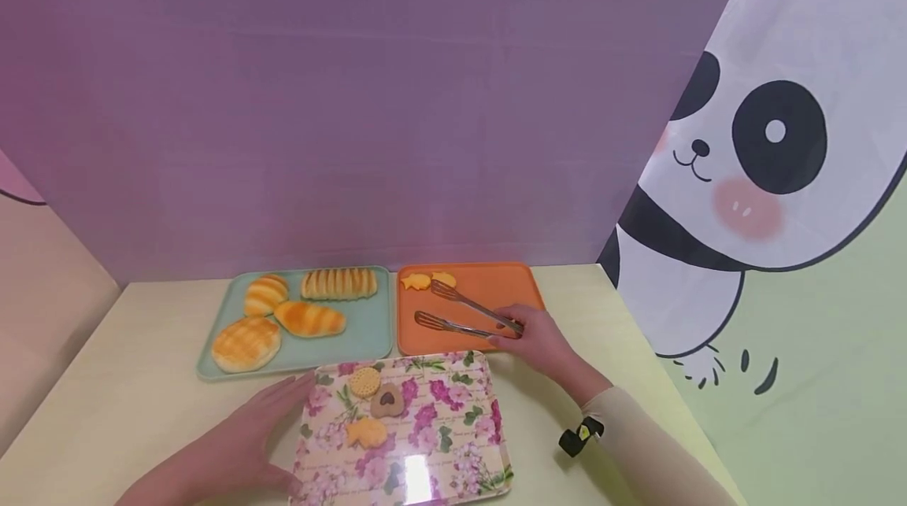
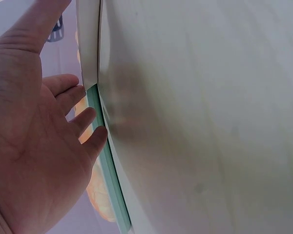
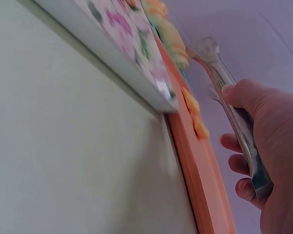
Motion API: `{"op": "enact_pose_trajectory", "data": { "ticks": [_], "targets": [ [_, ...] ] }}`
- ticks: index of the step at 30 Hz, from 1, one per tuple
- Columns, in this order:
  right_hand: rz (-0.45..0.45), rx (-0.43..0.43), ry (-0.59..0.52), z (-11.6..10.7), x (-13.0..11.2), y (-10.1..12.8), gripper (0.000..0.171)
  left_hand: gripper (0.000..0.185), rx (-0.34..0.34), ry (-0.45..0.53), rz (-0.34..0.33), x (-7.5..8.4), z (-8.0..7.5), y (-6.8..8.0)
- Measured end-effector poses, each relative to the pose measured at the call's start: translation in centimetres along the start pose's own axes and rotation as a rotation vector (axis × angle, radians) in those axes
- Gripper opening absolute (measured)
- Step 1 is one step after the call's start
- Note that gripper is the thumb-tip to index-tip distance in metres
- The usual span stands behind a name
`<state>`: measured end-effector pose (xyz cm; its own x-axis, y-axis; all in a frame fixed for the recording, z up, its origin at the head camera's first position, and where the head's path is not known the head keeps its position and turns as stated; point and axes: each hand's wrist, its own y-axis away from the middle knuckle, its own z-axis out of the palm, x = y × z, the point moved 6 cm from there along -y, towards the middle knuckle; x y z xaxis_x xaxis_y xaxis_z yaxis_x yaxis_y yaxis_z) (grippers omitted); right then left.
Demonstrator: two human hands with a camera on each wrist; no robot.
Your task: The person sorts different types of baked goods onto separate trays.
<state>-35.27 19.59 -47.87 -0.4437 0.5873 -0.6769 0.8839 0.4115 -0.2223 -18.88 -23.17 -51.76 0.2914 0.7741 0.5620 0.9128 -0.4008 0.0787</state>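
My right hand [image 1: 538, 345] grips metal tongs [image 1: 473, 305] above an orange tray [image 1: 496, 284], their two slotted ends spread apart with nothing between them. Close to the upper end lie two small yellow biscuits [image 1: 416, 281], at the tray's back left. A floral tray [image 1: 460, 451] lies in front, bearing a round biscuit [image 1: 364, 382], a brown heart biscuit [image 1: 387, 400] and a yellow fish-shaped biscuit [image 1: 367, 433]. Along its left edge is my left hand [image 1: 237, 439], thumb and fingers spread. The left wrist view shows those fingers loosely bent; whether they touch the tray, I cannot tell.
A pale green tray [image 1: 361, 337] at the back left carries several bread pieces, among them a round bun [image 1: 246, 344] and a ridged loaf [image 1: 338, 283]. Behind the pale table [image 1: 149, 349] rises a purple panel [image 1: 368, 120]. A panda picture covers the right wall.
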Motion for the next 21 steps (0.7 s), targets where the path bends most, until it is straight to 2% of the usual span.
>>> {"op": "enact_pose_trajectory", "data": {
  "ticks": [5,10,16,21],
  "targets": [
    [-0.073,-0.045,-0.012,0.9,-2.0,2.1,0.039,0.14,0.002,0.001,-0.017,0.1,-0.2,0.0],
    [-0.143,-0.107,0.016,1.8,-4.3,4.0,0.037,0.139,0.013,-0.002,0.019,0.4,-0.2,0.0],
    [-0.131,-0.229,0.047,3.2,-6.1,6.1,0.044,0.14,0.021,0.001,0.039,0.5,-0.2,0.0],
    [-0.208,-0.286,0.048,4.5,-7.9,7.6,0.043,0.14,0.037,-0.021,0.052,0.5,-0.2,0.1]
  ]
}}
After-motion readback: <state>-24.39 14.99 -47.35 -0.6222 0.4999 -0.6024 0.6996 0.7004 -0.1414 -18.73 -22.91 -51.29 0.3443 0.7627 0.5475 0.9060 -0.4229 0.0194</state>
